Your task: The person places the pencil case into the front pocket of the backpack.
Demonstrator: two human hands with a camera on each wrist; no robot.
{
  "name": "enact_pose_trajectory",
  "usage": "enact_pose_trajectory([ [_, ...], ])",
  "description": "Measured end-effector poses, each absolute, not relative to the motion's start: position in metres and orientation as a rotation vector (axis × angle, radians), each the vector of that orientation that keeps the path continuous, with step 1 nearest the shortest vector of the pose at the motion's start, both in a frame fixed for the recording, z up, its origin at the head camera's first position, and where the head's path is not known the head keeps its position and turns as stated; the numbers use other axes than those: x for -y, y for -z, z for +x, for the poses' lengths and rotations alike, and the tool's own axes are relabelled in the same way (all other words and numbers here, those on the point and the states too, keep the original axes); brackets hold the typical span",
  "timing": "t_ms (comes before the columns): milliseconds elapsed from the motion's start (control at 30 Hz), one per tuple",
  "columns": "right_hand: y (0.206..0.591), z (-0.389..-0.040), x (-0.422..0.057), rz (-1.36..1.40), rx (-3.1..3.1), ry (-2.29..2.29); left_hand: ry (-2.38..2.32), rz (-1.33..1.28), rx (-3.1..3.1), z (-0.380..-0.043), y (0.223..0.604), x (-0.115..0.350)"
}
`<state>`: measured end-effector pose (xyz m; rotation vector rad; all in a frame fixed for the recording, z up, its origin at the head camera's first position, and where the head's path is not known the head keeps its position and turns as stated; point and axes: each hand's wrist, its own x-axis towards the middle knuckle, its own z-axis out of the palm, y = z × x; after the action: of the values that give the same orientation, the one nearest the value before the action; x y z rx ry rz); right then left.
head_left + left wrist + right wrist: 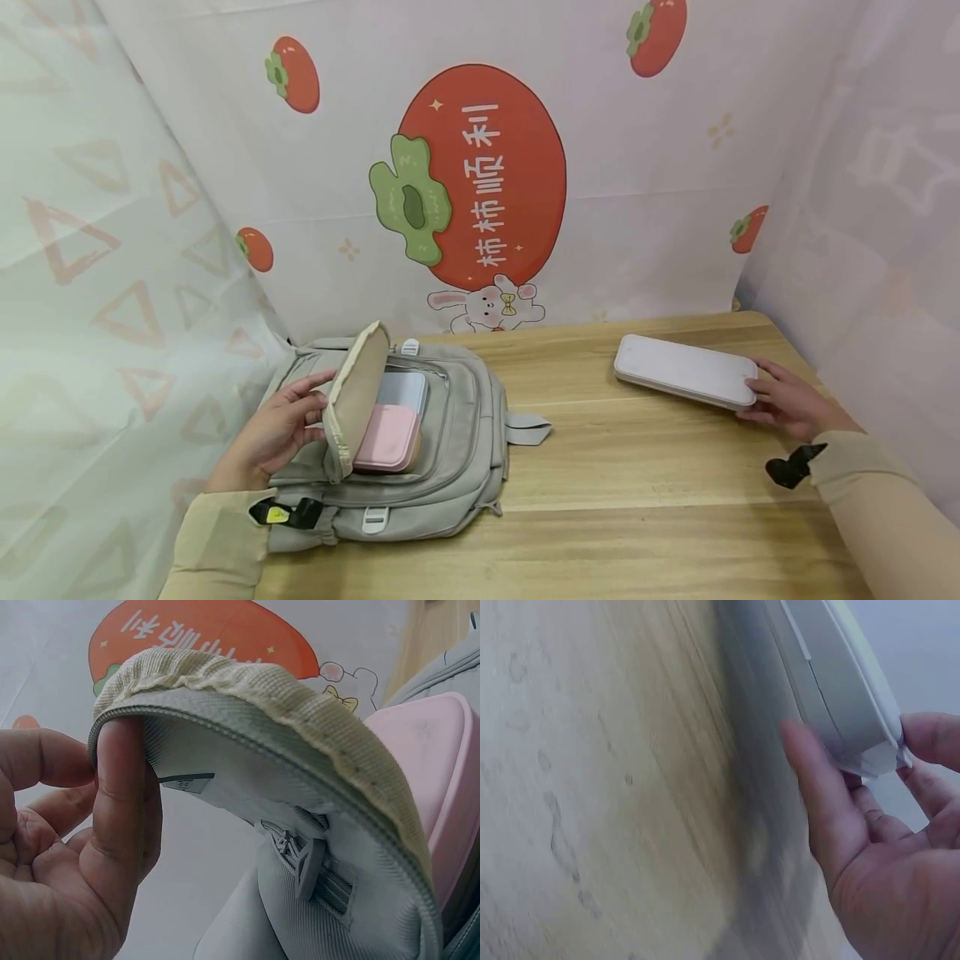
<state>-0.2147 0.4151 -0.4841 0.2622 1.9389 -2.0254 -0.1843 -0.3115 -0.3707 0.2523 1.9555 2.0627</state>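
Observation:
A grey backpack (459, 500) lies at the left of the wooden table with its front pocket unzipped. My left hand (281, 425) pinches the edge of the pocket flap (362, 396) and holds it raised; in the left wrist view, the fingers (120, 772) hook over its zipper rim. Inside the pocket sit a pink case (386, 437) and a light blue case (405, 390). At the right, my right hand (791, 404) grips the end of a long white flat case (686, 371), tilted over the table. The right wrist view shows the case's end (855, 697) between thumb and fingers.
The wooden table (600, 517) spans the space between the backpack and the white case. A grey strap (528, 429) sticks out from the backpack's right side. Printed cloth (600, 167) stands behind the table and along both sides.

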Motion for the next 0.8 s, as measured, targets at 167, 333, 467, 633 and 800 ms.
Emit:
enact_pose_trajectory([
  [167,0.4805,-0.2145,-0.4084,0.267,-1.887,2.047,-2.059,0.246,-1.966,-0.1842,0.3706,0.3105],
  [333,0.4798,-0.2147,-0.4059,0.282,-1.900,2.046,-2.059,0.246,-1.961,-0.1840,0.3715,0.3108],
  [467,0.4813,-0.2149,-0.4062,0.274,-1.903,2.045,-2.059,0.245,-1.960,-0.1837,0.3717,0.3109],
  [633,0.4829,-0.2144,-0.4074,0.272,-1.883,2.068,-2.063,0.237,-1.960,-0.1832,0.3714,0.3103],
  [800,0.4833,-0.2141,-0.4059,0.252,-1.868,2.085,-2.066,0.240,-1.958,-0.1827,0.3706,0.3098],
])
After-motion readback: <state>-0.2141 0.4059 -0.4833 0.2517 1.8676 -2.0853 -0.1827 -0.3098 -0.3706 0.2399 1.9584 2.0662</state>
